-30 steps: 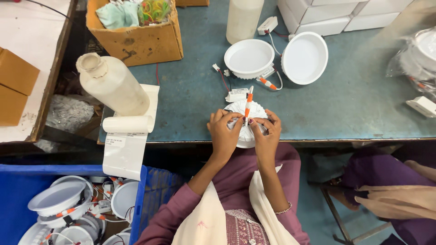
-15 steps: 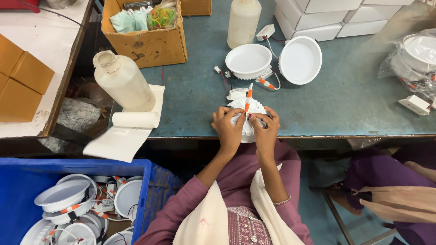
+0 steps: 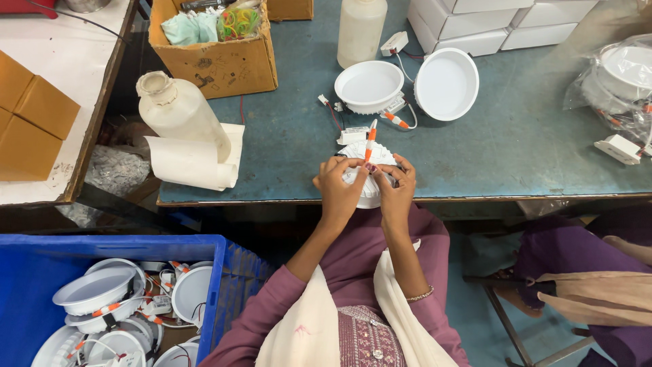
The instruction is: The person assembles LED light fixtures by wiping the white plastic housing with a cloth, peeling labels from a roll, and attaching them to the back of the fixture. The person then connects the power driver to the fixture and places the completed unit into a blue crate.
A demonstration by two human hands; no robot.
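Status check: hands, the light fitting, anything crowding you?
Left hand and right hand both gripping white round light fitting at table edge. Orange-tipped clip sticks up. Two more fittings sit beyond, apart.

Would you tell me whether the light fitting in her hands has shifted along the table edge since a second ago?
No. The white light fitting sits at the table edge, below the two white housings, as before.

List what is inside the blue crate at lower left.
The blue crate holds a heap of white round lamp housings with wires and orange clips. Whatever lies beneath the top layer is covered, and the frame edge cuts off the rest.

Mauve long sleeves, cream scarf, thin beaded bracelet.
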